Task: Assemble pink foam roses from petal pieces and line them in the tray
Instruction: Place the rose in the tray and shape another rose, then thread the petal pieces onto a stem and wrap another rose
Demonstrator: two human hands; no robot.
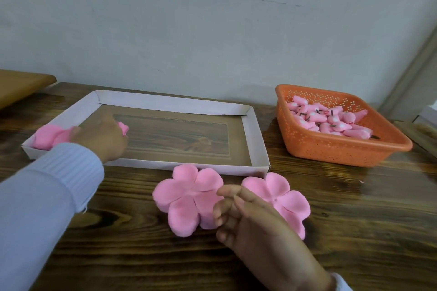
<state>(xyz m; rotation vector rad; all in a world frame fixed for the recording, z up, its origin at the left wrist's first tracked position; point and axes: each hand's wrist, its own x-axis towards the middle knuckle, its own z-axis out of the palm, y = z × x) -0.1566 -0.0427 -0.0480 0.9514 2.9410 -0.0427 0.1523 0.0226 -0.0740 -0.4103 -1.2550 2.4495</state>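
hidden and cropped: hands over foam, arms cut by frame edges
left hand [104, 137] is blurred, back to camera, fingers hidden; it covers most of a pink foam piece [123, 127] in the tray [255, 139], so the grip can't be told. foam rose [47, 136] in the tray's near-left corner sits partly behind that hand and the tray wall. right hand [248, 215] covers part of the right petal flower [292, 198] and an edge of the left petal flower [186, 198]. left sleeve [35, 196] cut by the left edge. dark bits among buds [331, 123] in the orange basket [331, 149] too small to tell.
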